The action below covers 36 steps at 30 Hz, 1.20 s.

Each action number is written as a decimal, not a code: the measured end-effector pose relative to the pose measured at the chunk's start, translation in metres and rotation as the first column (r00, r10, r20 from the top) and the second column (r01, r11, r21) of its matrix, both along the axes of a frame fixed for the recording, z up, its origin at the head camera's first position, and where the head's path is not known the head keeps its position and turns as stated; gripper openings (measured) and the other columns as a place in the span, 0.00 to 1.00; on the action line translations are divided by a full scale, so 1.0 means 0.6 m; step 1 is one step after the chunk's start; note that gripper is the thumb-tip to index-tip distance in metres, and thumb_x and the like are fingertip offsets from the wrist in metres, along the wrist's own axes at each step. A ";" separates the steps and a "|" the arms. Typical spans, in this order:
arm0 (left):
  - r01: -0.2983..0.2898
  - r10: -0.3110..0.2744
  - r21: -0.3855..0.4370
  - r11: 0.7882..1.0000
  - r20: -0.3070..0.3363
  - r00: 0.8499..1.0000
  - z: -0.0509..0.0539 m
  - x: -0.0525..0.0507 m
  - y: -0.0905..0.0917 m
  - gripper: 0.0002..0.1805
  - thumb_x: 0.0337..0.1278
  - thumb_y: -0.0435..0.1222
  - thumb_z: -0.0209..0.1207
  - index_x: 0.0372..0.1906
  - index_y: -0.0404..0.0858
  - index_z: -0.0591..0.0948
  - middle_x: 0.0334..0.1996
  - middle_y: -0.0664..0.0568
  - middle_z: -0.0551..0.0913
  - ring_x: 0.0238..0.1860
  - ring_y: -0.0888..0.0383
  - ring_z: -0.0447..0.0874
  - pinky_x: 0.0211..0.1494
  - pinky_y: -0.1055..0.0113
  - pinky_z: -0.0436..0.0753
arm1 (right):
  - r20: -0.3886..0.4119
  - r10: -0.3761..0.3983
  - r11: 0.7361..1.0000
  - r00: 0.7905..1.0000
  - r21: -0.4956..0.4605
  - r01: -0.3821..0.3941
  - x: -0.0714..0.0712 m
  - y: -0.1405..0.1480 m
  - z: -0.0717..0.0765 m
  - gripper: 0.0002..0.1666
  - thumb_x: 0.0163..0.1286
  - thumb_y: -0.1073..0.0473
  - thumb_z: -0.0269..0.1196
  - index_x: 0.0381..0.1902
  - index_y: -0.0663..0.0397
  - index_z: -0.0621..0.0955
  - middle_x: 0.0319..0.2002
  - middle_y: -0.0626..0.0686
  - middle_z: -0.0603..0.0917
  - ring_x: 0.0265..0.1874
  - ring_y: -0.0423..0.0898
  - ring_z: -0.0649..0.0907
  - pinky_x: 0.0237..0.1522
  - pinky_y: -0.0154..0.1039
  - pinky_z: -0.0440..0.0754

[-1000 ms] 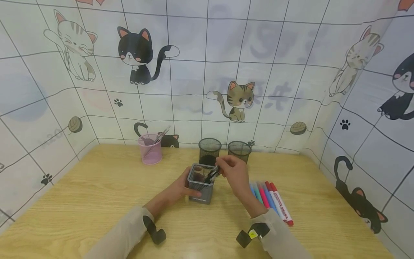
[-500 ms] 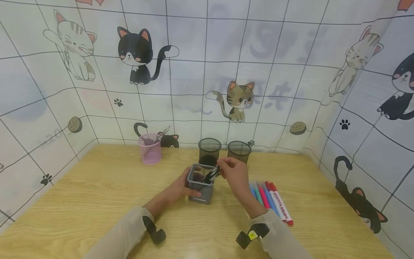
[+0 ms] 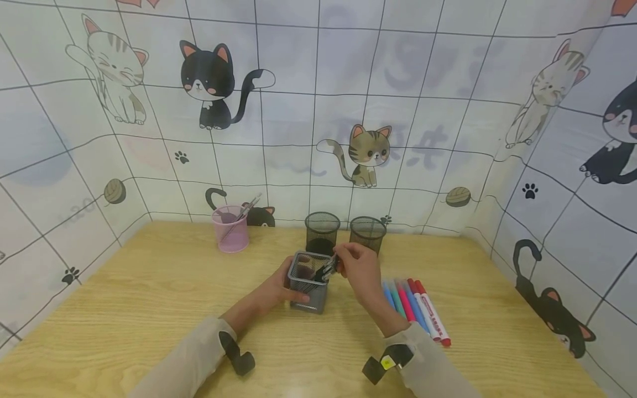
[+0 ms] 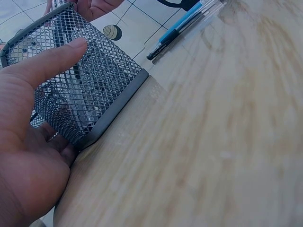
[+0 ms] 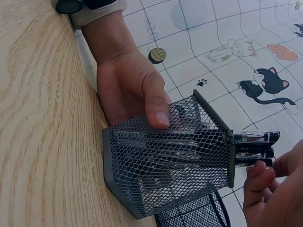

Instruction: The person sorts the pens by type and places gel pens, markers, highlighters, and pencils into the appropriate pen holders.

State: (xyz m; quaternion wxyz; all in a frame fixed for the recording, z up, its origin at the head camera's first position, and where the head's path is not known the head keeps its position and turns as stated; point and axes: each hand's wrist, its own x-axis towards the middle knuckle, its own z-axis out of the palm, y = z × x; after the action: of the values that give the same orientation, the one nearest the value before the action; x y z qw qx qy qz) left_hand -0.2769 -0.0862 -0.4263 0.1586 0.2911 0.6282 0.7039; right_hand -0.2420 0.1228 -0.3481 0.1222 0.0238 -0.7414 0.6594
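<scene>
Square Mesh Holder with Pens, Under Two Hands: Schedule of Risks

Item 1. Holder [image 3: 314, 298], grey wire mesh, square; near the middle of the surface [image 3: 174, 301], upright or nearly so, base against the wood. Light by the look of it, so a sideways pull at the rim could tip it.

Item 2. Pens [image 5: 258, 137], several, clear-barrelled, black-capped; standing in the holder, capped ends above the rim. Count not legible. Bunched closely; moving one could drag or snag its neighbours.

Item 3. Left grip [image 3: 276, 288], bare hand; wrapped round the holder, thumb across one wall. Slackening during a tug could let the holder slide; squeezing hard could bend the mesh.

Item 4. Right grip [image 3: 362, 272], bare hand; pinching at the pens' capped ends, one or more cannot be told. A hold so high could pull off a cap or slip.

Item 5. Round black mesh cups [image 3: 368, 235], two, just behind the hands. A backward swing of the wrist could knock one.

Item 6. Markers [image 3: 432, 316], assorted colours, loose, beside the right forearm [image 3: 390, 316]. Likely to roll if the sleeve [image 3: 438, 365] brushes them.
</scene>
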 end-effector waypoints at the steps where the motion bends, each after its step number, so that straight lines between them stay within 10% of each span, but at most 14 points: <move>1: 0.000 0.000 -0.002 1.000 -0.002 1.000 0.000 0.000 0.000 0.50 0.39 0.21 0.69 0.68 0.37 0.54 0.62 0.34 0.66 0.61 0.46 0.68 0.62 0.59 0.70 | 0.001 0.000 1.000 1.000 -0.004 0.000 0.000 0.000 0.000 0.09 0.68 0.59 0.61 0.35 0.60 0.84 0.18 0.53 0.78 0.18 0.46 0.74 0.21 0.35 0.71; 18: 0.008 -0.009 -0.010 1.000 -0.013 1.000 0.000 0.000 0.002 0.49 0.40 0.22 0.69 0.68 0.36 0.54 0.61 0.35 0.69 0.60 0.48 0.70 0.62 0.60 0.70 | -0.025 -0.202 0.979 0.979 0.003 0.202 0.008 0.059 -0.005 0.10 0.68 0.57 0.60 0.37 0.59 0.85 0.29 0.57 0.85 0.22 0.47 0.81 0.25 0.33 0.78; 36: -0.011 0.011 -0.043 0.999 0.014 1.000 -0.002 -0.004 -0.001 0.50 0.40 0.22 0.68 0.69 0.39 0.53 0.63 0.36 0.66 0.60 0.48 0.69 0.61 0.60 0.70 | -0.039 -0.231 0.890 0.972 0.396 0.227 0.058 0.122 -0.046 0.12 0.65 0.54 0.60 0.33 0.53 0.87 0.26 0.52 0.86 0.17 0.44 0.76 0.16 0.33 0.68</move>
State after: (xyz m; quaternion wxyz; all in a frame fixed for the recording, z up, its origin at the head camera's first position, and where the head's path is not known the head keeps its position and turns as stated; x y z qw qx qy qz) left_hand -0.2792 -0.0865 -0.4274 0.1656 0.2790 0.6437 0.6931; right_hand -0.2071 0.1963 -0.3756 0.1881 -0.0425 -0.8581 0.4759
